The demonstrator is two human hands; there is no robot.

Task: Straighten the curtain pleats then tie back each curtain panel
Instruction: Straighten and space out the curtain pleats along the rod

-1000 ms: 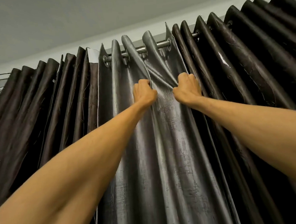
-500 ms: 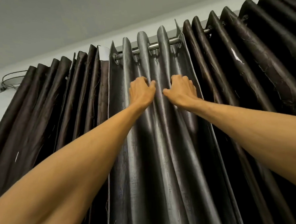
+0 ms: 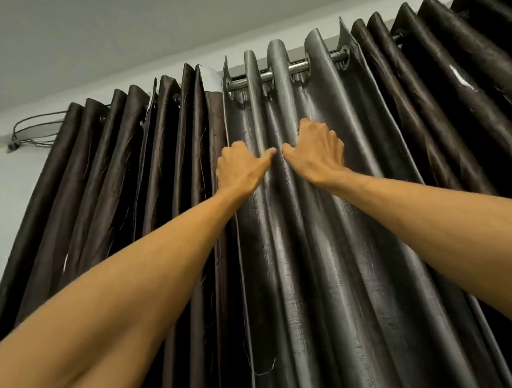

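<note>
Hidden bits first. Fingertips of both hands are out of sight: they curl away from the camera into the cloth, so only knuckles and backs of hands show. Can't tell if either hand clamps fabric or just presses on it. Rod point(image 3: 298, 67) shows only as short bare stretches between eyelets point(image 3: 344, 58) at top centre, the rest is behind cloth. All panels are cut off by the lower frame edge. Dark panel point(image 3: 457, 94) runs out of the upper right corner and is too dark to read at lower right. Forearms come in from both lower corners and cover part of the cloth.

Grey curtain panel point(image 3: 326, 249) hangs on the rod at frame centre, pleats running top to bottom.
- left hand point(image 3: 241, 172), just left of centre, near the panel's left hem: fingers bent into a valley between pleats, thumb point(image 3: 265, 159) straight, pointing right
- right hand point(image 3: 316, 155), just right of it and slightly higher: fingers bent over a pleat ridge, thumb point(image 3: 290, 157) pointing left

Thumb tips are close, with a sliver of one narrow pleat between them.

Brown panel point(image 3: 115, 186) is bunched at left, against the grey hem. Cable point(image 3: 32, 131) is looped on the wall at upper left. A loose thread point(image 3: 265, 370) hangs off the hem at bottom centre.
</note>
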